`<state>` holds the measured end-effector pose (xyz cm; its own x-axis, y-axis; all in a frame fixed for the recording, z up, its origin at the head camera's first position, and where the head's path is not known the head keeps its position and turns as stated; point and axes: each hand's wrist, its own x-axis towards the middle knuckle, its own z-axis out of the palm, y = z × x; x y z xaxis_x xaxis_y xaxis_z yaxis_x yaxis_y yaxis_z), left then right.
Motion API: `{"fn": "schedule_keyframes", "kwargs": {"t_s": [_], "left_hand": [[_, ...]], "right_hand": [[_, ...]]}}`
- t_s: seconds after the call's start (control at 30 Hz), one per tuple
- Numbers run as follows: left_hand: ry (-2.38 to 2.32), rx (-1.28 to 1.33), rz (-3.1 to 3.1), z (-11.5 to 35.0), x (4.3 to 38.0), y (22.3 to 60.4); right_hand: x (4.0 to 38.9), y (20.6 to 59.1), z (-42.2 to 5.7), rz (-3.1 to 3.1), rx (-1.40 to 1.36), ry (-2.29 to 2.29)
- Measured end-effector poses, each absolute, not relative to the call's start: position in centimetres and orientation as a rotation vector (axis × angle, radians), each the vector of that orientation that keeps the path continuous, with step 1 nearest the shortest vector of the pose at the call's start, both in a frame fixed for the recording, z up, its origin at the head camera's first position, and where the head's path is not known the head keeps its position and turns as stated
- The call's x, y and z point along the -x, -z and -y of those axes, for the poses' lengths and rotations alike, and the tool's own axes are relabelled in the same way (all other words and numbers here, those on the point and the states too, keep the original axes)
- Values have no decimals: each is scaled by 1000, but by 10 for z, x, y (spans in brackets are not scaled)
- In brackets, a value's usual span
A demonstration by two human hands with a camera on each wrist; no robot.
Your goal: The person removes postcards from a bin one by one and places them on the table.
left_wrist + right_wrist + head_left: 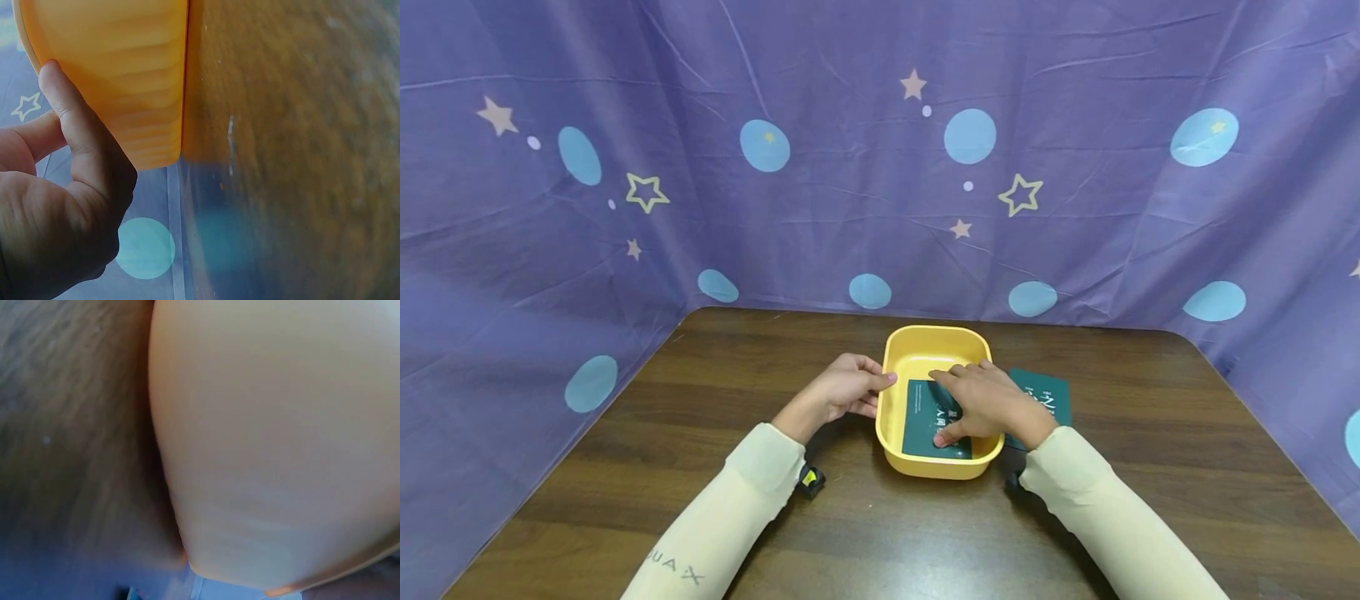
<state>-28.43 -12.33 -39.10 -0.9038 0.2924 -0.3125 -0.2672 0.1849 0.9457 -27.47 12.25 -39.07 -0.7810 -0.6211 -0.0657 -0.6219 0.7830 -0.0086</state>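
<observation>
starry curtain (850, 200), wood table (700, 417); left hand (850, 386) pinches bin (934, 469); right hand (983, 402) spread over booklet (919, 425)

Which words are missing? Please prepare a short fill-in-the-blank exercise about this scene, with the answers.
In the head view:
1. The container is ____ in colour.
2. The hand with its thumb at the container's rim is the person's ____ hand.
3. A green printed item lies inside the container; a second one lies on the table, to the container's ____.
Missing words: yellow; left; right.
</observation>
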Motion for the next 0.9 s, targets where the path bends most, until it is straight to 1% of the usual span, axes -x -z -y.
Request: {"fn": "schedule_keyframes", "kwargs": {"t_s": [0.57,0.9], "left_hand": [[-1761,-36,-2043,122,284,388],[-1759,-34,-2033,123,286,391]], "right_hand": [[277,393,-124,-2982,1034,47],[278,392,-124,-2982,1021,185]]}}
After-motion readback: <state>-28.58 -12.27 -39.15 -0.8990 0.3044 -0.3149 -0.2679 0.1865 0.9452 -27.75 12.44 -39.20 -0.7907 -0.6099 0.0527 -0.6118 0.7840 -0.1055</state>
